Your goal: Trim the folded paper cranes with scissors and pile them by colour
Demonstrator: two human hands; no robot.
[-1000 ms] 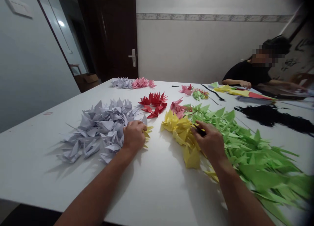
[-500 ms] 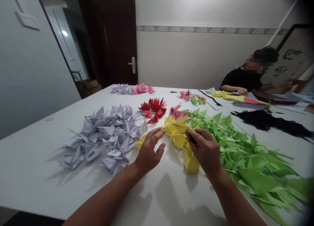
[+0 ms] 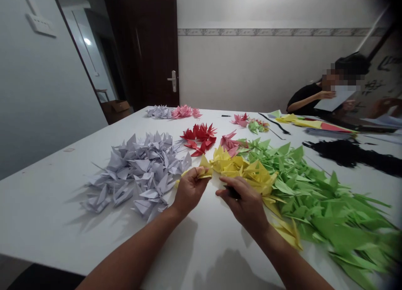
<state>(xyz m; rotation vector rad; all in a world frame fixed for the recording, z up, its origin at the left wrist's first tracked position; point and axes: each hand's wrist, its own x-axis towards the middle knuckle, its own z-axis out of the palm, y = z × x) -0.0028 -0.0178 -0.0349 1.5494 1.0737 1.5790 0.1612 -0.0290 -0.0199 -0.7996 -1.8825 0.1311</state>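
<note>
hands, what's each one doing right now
Left hand: closed, pinching a yellow folded paper piece.
Right hand: closed around a small dark object.

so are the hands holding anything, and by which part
The left hand pinches a yellow folded-paper piece by its near side. The right hand holds a small dark object; which part it grips cannot be told.

Yellow folded paper [image 3: 204,172] in left hand [image 3: 191,190]
</note>
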